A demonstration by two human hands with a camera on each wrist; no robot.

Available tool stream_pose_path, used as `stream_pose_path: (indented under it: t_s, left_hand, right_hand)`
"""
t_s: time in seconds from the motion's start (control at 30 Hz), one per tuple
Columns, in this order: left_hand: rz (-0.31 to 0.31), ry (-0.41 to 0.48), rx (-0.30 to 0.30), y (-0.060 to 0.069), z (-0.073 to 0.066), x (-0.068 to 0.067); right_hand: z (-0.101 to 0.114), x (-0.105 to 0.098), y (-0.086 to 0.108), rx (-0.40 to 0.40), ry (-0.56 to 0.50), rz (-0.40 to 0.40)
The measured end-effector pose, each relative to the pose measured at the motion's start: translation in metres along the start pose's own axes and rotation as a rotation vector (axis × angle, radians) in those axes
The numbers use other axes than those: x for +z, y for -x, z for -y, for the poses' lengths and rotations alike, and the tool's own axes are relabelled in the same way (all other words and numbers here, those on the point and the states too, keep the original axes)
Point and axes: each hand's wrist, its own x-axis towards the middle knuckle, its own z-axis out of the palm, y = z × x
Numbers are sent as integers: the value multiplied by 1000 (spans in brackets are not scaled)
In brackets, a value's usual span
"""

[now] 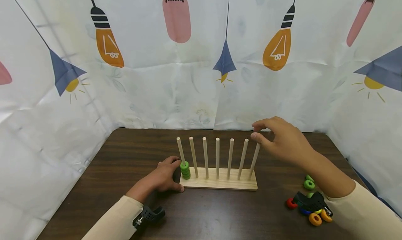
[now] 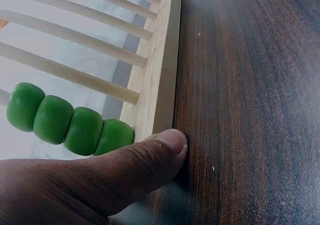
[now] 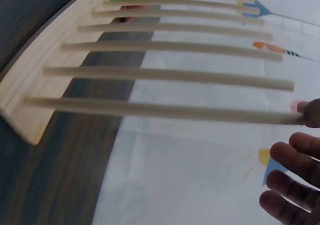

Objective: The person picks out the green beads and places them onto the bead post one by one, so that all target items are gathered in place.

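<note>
Rings (image 1: 312, 219) on dark tabletop (image 1: 220, 212), partly behind right wrist camera (image 1: 309, 202)

Dark wood-grain table (image 1: 135, 152), white backdrop (image 1: 150, 97), 2 printed orange bulbs (image 1: 110, 48), 3 blue lampshades (image 1: 224, 58)

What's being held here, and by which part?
The left hand grips the wooden base by its left end; the right hand, at the tip of the rightmost peg, holds nothing visible.

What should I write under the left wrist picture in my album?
The left hand holds the end of a wooden peg board, right beside four stacked green beads.
</note>
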Motion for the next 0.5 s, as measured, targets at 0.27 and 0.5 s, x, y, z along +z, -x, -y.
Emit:
stream_pose_path:
  t_s: [0.27, 0.5]
  left_hand:
    - [3, 5, -4, 0, 0, 0]
    - [5, -1, -12, -2, 2, 2]
  right_hand:
    - [-14, -3, 22, 71, -1, -25]
    - [-29, -3, 39, 106, 6, -17]
